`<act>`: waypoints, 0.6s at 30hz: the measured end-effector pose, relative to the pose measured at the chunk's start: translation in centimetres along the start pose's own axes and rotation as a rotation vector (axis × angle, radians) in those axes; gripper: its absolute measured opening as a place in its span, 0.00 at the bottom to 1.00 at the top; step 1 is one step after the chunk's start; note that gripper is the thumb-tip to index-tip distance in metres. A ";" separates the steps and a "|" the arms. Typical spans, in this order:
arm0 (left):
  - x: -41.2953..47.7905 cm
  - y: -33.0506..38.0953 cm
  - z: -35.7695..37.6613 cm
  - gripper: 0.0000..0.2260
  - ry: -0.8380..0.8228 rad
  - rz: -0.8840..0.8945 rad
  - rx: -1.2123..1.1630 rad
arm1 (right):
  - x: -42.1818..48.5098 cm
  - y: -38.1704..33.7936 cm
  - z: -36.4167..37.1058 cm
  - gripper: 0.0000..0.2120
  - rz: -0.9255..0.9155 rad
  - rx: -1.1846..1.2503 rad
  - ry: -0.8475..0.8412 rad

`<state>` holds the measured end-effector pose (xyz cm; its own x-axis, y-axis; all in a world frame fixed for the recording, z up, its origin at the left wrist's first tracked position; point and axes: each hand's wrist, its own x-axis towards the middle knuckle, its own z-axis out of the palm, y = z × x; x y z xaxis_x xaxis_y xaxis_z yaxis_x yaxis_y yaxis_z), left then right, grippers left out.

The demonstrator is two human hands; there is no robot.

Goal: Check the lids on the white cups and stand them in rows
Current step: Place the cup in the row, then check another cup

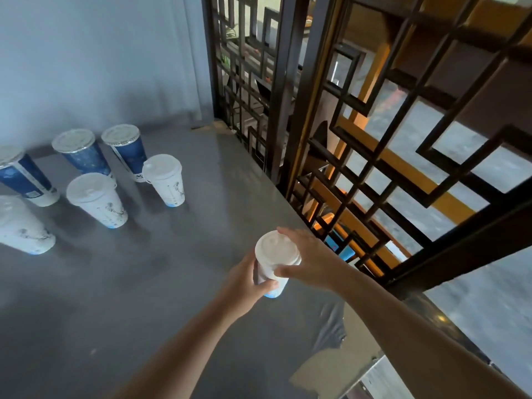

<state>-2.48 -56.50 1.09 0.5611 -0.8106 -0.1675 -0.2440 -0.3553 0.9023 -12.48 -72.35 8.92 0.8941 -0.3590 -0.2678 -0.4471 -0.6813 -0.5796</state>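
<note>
A white cup with a white lid stands on the grey table near its right edge. My left hand grips the cup's body from the left. My right hand curls round the lid's right side, thumb at the front rim and fingers over the far rim. Three more white lidded cups stand to the left: one at the middle, one beside it, one at the frame's left edge.
Three blue cups with clear lids stand in a row behind the white ones, near the pale wall. A dark wooden lattice screen runs along the table's right edge.
</note>
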 end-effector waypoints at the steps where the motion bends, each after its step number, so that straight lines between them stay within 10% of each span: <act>1: -0.7 0.1 -0.6 0.28 0.002 -0.007 -0.027 | -0.2 -0.7 -0.5 0.41 0.012 0.031 -0.009; 18: -21.5 7.0 -13.3 0.28 0.398 -0.038 -0.217 | -7.6 -24.4 -1.2 0.24 -0.259 0.080 -0.106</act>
<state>-5.68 -35.40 16.32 0.8371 -0.5418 -0.0752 -0.0692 -0.2412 0.9680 -8.39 -53.82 26.03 0.9778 -0.1083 -0.1792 -0.2039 -0.6873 -0.6972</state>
